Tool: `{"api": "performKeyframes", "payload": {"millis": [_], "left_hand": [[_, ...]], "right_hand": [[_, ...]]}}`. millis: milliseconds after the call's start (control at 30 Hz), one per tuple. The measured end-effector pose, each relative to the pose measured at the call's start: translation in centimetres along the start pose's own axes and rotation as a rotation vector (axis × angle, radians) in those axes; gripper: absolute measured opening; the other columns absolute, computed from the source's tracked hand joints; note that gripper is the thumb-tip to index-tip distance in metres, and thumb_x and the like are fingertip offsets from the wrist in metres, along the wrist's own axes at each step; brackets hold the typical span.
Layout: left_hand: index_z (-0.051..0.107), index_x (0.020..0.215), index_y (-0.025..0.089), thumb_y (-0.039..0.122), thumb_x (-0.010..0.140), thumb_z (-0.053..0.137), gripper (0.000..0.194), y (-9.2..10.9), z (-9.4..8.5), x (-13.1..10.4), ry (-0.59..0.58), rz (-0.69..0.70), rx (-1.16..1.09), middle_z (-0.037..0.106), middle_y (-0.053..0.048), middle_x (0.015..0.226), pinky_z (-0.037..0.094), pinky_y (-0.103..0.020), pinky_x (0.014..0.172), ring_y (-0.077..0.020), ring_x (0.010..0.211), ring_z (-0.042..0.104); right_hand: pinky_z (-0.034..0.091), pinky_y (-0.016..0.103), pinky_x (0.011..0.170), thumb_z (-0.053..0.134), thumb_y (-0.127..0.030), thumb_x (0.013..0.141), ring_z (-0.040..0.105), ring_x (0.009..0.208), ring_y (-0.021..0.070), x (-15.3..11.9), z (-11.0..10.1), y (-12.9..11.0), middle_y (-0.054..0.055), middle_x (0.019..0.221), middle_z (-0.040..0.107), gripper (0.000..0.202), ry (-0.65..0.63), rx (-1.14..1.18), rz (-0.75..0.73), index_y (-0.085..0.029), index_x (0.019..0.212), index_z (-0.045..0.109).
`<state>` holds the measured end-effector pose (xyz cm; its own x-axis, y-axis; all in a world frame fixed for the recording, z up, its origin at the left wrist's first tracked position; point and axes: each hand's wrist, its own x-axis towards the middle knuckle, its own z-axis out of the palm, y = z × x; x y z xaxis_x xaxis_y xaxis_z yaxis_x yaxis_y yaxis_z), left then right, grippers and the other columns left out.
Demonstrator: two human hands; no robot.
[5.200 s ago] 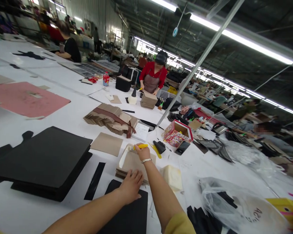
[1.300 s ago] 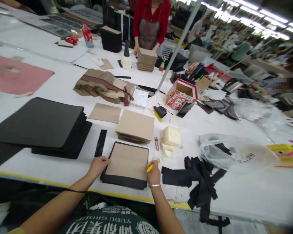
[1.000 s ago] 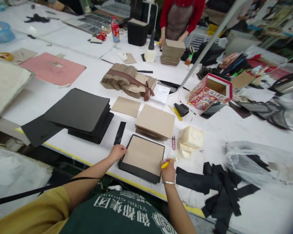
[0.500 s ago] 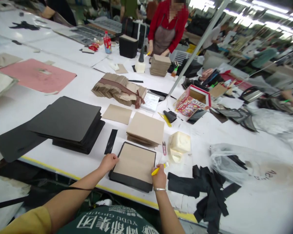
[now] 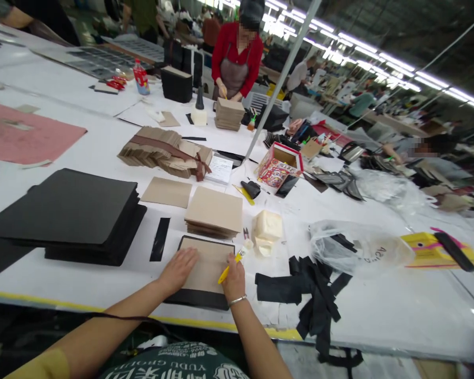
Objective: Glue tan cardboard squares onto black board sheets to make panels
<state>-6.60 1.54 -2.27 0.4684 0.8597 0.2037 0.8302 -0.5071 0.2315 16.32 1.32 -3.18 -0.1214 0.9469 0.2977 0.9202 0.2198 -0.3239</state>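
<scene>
My left hand (image 5: 180,269) lies with its fingers stretched over the left part of a beige cardboard panel (image 5: 209,271). The panel rests on a slightly larger black sheet (image 5: 205,299), whose edge shows all round it. At the panel's right edge, my right hand (image 5: 234,281) grips a yellow-handled brush (image 5: 223,275), its pale bristle end pointing away from me. Just beyond the bristles stands a cream-coloured plastic container (image 5: 267,226) with a cut opening. Small snips (image 5: 245,233) lie beside it, partly hidden. Behind the panel is a stack of cardboard panels (image 5: 214,208).
A tall stack of black sheets (image 5: 71,205) stands left, near a black strip (image 5: 160,239). Black fabric strips (image 5: 316,295) and a clear plastic bag (image 5: 355,245) lie right. Farther back are tied cardboard pieces (image 5: 161,150), a red box (image 5: 278,166), a slanting pole (image 5: 280,79) and a co-worker (image 5: 237,58).
My left hand has moved from the panel's left edge onto its surface, fingers now flat. My right hand has shifted up along the right edge with the brush. The view has turned right.
</scene>
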Motion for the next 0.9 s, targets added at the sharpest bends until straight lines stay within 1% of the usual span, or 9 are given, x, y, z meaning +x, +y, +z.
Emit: {"api": "performKeyframes", "payload": {"millis": [100,167,333,400,467,533,667,800,900], "left_hand": [[0.044,0.123,0.015,0.023,0.079,0.047,0.045,1.3,1.2,0.7,-0.006,0.064,-0.018,0.043,-0.010,0.132,0.022,-0.043,0.103,-0.0253,0.126,0.029],[0.044,0.123,0.015,0.032,0.079,0.050,0.048,1.3,1.5,0.7,0.015,0.027,-0.030,0.044,-0.011,0.131,0.023,-0.044,0.103,-0.0261,0.125,0.030],[0.045,0.121,0.016,0.033,0.079,0.050,0.045,-0.8,0.8,-0.8,0.152,-0.373,-0.008,0.051,-0.013,0.118,0.038,-0.041,0.090,-0.0260,0.110,0.044],[0.048,0.118,0.017,0.032,0.079,0.050,0.041,-1.5,0.5,-1.0,0.144,-0.441,-0.004,0.053,-0.013,0.114,0.041,-0.040,0.084,-0.0253,0.104,0.047],[0.049,0.117,0.017,0.026,0.081,0.047,0.037,-1.5,0.4,-0.9,0.119,-0.376,0.012,0.052,-0.012,0.116,0.040,-0.040,0.088,-0.0246,0.107,0.045],[0.049,0.118,0.018,0.017,0.082,0.043,0.037,-1.0,0.6,-0.7,0.100,-0.213,0.029,0.051,-0.010,0.121,0.034,-0.041,0.095,-0.0235,0.115,0.041],[0.050,0.118,0.019,0.017,0.082,0.044,0.037,0.4,1.2,-0.7,0.007,0.076,-0.036,0.051,-0.008,0.123,0.026,-0.040,0.103,-0.0204,0.119,0.037],[0.049,0.120,0.020,0.031,0.081,0.049,0.041,0.8,1.1,-1.1,-0.044,0.084,-0.109,0.048,-0.008,0.127,0.023,-0.045,0.105,-0.0236,0.122,0.033],[0.050,0.119,0.019,0.030,0.081,0.048,0.040,0.7,0.9,-1.2,-0.044,0.078,-0.128,0.049,-0.008,0.126,0.022,-0.045,0.105,-0.0240,0.122,0.034]], "right_hand": [[0.040,0.043,0.086,0.042,-0.012,0.081,0.045,0.106,0.0241,0.5,1.6,-1.0,0.014,0.117,0.049,0.028,0.075,0.079,-0.122,-0.014,0.109,0.044],[0.040,0.046,0.087,0.042,-0.015,0.083,0.044,0.107,0.0251,0.8,2.4,-1.4,0.014,0.118,0.049,0.026,0.101,0.103,-0.141,-0.014,0.109,0.044],[0.042,0.047,0.086,0.044,-0.017,0.083,0.047,0.104,0.0254,1.0,3.0,-1.2,0.016,0.113,0.051,0.022,0.098,0.141,-0.104,-0.013,0.104,0.046],[0.042,0.046,0.087,0.044,-0.017,0.083,0.047,0.105,0.0253,1.0,3.1,-1.2,0.016,0.113,0.051,0.020,0.097,0.149,-0.097,-0.013,0.102,0.046],[0.042,0.046,0.087,0.045,-0.018,0.083,0.047,0.105,0.0252,1.0,3.0,-1.2,0.016,0.113,0.052,0.018,0.106,0.155,-0.099,-0.014,0.100,0.047],[0.043,0.046,0.086,0.046,-0.021,0.083,0.048,0.104,0.0252,1.1,2.2,-1.4,0.016,0.111,0.053,0.019,0.108,0.156,-0.104,-0.013,0.100,0.048],[0.046,0.038,0.078,0.047,-0.031,0.084,0.057,0.087,0.0207,2.0,-1.8,-2.0,0.010,0.093,0.061,0.029,0.044,0.230,-0.024,-0.013,0.107,0.050],[0.048,0.023,0.056,0.033,-0.036,0.089,0.058,0.056,0.0110,4.9,-5.0,-4.4,0.001,0.071,0.061,0.033,-0.101,0.610,0.237,-0.017,0.107,0.053],[0.045,0.020,0.044,0.040,-0.042,0.084,0.054,0.044,0.0100,7.4,-3.7,-7.0,-0.001,0.059,0.058,0.031,-0.227,0.843,0.425,-0.018,0.089,0.059]]}}
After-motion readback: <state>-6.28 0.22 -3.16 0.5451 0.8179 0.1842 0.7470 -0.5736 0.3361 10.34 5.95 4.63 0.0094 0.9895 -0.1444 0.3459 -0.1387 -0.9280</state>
